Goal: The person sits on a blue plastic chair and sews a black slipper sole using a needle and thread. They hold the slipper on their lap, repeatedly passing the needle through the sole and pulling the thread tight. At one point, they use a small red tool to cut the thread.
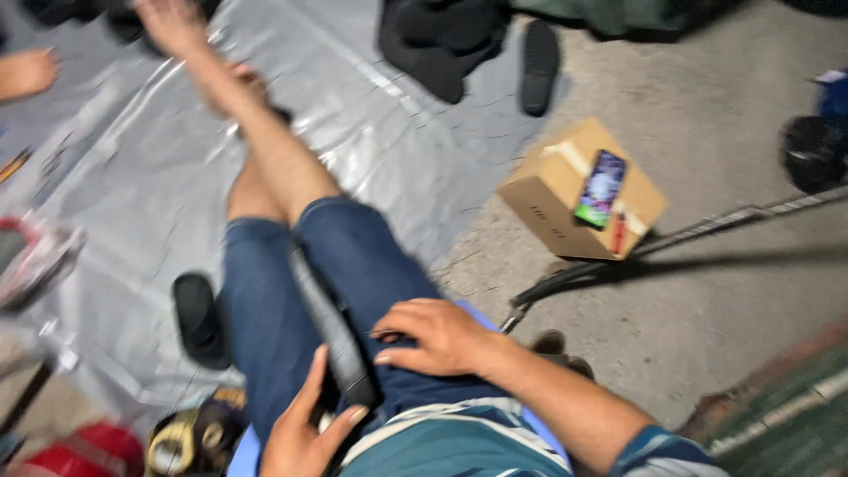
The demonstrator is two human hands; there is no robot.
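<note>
Seated person seen from above, legs stretching toward 11 o'clock across a grey plastic sheet (415,168) that is covering the floor.

At 9 o'clock a red-rimmed object in clear wrap (31,256) is lying at the sheet's edge; the blur is hiding what it is. At 7 o'clock a black sandal (199,320) is lying on the sheet just beside the person's jeans (265,327), and below it a roll of tape (181,442) is sitting near a red object (84,452).

The left hand (300,433), at 6 o'clock, is curling partly closed around the lower end of a long dark strip (331,331), thumb up along its side. The strip is lying along the lap, running from 6 o'clock toward 11 o'clock. The right hand (437,336) is resting on the thigh just beside the strip, fingers bent and loosely spread, fingertips touching its edge; it is gripping nothing.

At 12 o'clock a second black sandal (539,66) is lying beside dark clothing (442,40). At 2 o'clock a cardboard box (552,199) is standing on the concrete floor (707,115), carrying a phone (601,187). A dark rod (671,238) is running from the box toward 3 o'clock.
</note>
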